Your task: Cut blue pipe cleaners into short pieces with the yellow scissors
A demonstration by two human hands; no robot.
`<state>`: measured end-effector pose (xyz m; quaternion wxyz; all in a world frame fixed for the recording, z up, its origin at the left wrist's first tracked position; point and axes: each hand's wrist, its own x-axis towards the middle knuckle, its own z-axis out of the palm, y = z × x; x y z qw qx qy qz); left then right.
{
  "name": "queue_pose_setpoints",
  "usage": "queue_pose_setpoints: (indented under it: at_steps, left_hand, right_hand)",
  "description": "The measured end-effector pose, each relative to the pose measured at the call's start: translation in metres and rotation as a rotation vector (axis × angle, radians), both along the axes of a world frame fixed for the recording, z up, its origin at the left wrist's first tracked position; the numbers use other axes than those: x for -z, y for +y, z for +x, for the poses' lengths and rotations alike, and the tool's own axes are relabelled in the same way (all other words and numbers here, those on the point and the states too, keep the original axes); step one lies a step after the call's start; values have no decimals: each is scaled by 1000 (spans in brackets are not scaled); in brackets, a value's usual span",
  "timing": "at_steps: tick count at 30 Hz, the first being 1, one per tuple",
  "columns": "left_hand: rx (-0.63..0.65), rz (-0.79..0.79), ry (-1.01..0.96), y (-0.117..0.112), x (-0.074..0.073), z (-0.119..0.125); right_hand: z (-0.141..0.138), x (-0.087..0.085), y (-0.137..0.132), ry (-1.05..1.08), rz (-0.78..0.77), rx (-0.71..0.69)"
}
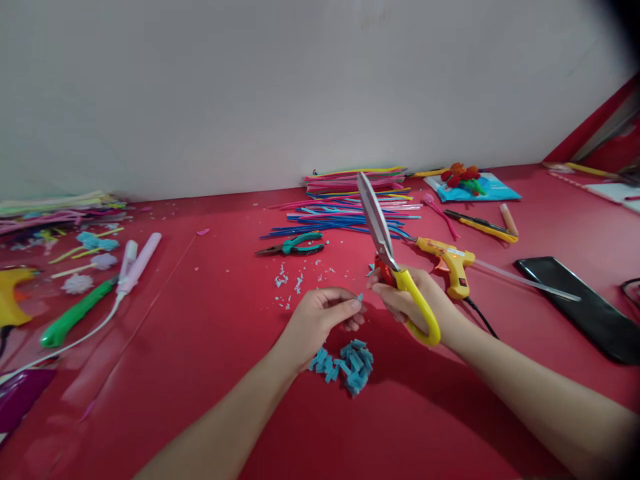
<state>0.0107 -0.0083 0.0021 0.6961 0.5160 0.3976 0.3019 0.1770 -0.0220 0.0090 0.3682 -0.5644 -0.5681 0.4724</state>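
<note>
My right hand (410,300) grips yellow-handled scissors (385,247) whose long steel blades point up and away, closed together. My left hand (325,313) pinches a tiny light-blue piece (359,297) between thumb and fingertips, just left of the scissors' handle. Below both hands lies a small heap of light-blue cut pieces (347,365) on the red table (200,333). Pale blue crumbs (290,283) are scattered just beyond my left hand.
Behind lie teal-handled pliers (295,245), a fan of blue and pink sticks (345,217), a yellow glue gun (450,263) with cord, a yellow craft knife (483,225), a black phone (580,303). At left, a green-handled tool (75,313), a pink tool (137,263), pompom flowers (95,243).
</note>
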Motion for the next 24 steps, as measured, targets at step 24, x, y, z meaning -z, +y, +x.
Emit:
queue_pose_setpoints:
  at_steps: [24]
  left_hand:
    - [-141,832,810,22,21,-23]
  right_hand:
    - [48,21,35,-814,51,137]
